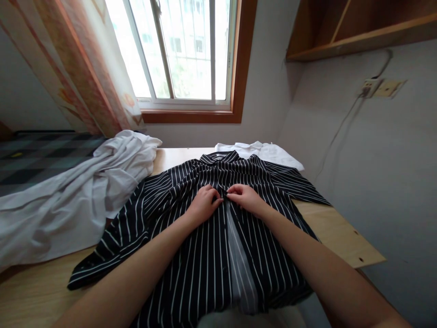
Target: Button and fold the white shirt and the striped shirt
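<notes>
A black shirt with white stripes (201, 255) lies spread on a wooden table, its collar at the far side and its sleeves out to both sides. The front hangs apart below my hands, showing a paler inside. My left hand (205, 202) pinches the front edge at the middle of the chest. Just beside it, my right hand (244, 197) pinches the opposite front edge. The two hands are close together, fingertips almost meeting. Whether a button sits between the fingers, I cannot tell.
Crumpled white cloth (112, 177) lies to the left, partly over a dark checked surface (44, 159). Folded white cloth (283, 156) is behind the shirt. The wooden table (341, 232) ends at the right near a wall with a socket (370, 86) and hanging cable.
</notes>
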### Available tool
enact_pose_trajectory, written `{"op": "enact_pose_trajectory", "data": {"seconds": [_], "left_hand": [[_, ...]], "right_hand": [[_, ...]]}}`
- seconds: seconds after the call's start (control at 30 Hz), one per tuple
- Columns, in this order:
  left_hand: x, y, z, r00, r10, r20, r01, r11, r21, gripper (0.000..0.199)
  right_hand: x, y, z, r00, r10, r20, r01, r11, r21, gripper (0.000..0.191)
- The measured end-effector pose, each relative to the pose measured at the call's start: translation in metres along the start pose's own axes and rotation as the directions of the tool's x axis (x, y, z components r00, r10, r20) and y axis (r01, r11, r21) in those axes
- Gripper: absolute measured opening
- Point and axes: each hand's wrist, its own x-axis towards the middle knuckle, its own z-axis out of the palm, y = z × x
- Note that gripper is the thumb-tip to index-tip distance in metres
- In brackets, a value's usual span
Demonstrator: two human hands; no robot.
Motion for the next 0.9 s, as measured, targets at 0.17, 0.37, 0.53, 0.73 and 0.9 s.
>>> {"op": "enact_pose_trajectory", "data": {"seconds": [0.17,0.37,0.53,0.73,0.9], "left_hand": [[0.001,-0.001,-0.001,1.000,-0.022,0.008,0.023,0.998,-0.062,0.013],[0.004,-0.009,-0.004,0.993,-0.118,0.025,0.121,0.959,-0.256,0.023],[0.005,-0.011,-0.004,0.989,-0.146,0.038,0.150,0.936,-0.317,0.023],[0.006,-0.009,-0.004,0.988,-0.147,0.046,0.154,0.948,-0.277,0.022],[0.006,-0.010,-0.001,0.991,-0.133,0.026,0.135,0.951,-0.279,0.020]], "right_hand": [[0.001,0.004,0.007,1.000,-0.003,-0.022,0.004,0.999,0.054,0.007],[0.002,0.008,0.009,1.000,-0.017,-0.023,0.019,0.998,0.060,0.009],[0.002,0.007,0.007,1.000,0.000,0.014,-0.002,0.994,0.105,0.009],[0.000,0.000,0.001,0.986,0.077,0.149,-0.108,0.970,0.217,0.005],[0.002,0.000,0.002,0.983,0.080,0.163,-0.113,0.972,0.207,0.009]]}}
